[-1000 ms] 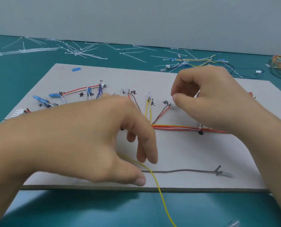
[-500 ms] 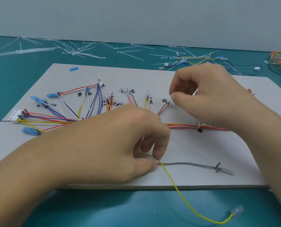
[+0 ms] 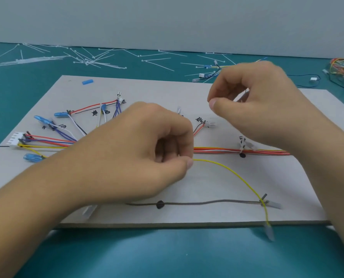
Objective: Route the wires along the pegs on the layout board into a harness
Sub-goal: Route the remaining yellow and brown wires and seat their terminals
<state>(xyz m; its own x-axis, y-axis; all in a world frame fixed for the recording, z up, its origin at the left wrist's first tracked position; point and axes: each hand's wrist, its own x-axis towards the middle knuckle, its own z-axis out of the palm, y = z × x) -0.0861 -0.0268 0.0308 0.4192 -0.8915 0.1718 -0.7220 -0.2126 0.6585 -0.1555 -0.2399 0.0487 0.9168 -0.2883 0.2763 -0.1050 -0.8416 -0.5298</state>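
A pale wall stands behind the teal bench, where loose cable ties lie scattered at the far side, too many to count. The grey layout board sits in front of me.

A second ago the yellow wire trailed off the near edge under my left hand. Now I have drawn it up the board. My left grip is closed, thumb and forefinger pinching the wire just near of the red and orange trunk bundle. From there it arcs right and near, crosses the grey wire beside the upright peg, and ends with its clear terminal over the board's near edge. I judge the slack is nearly gathered, so this wire can soon lie along the trunk.

My right hand has barely moved: fingers curled, thumb against forefinger, above the trunk's right part. A thin pale strand shows behind the fingers, but I cannot tell whether I hold it.

Counting what shows: two hands, one loose yellow wire, one grey wire, one upright peg, two black marks, four blue terminals at the left, one white plug at the left edge, and one tie on the trunk.
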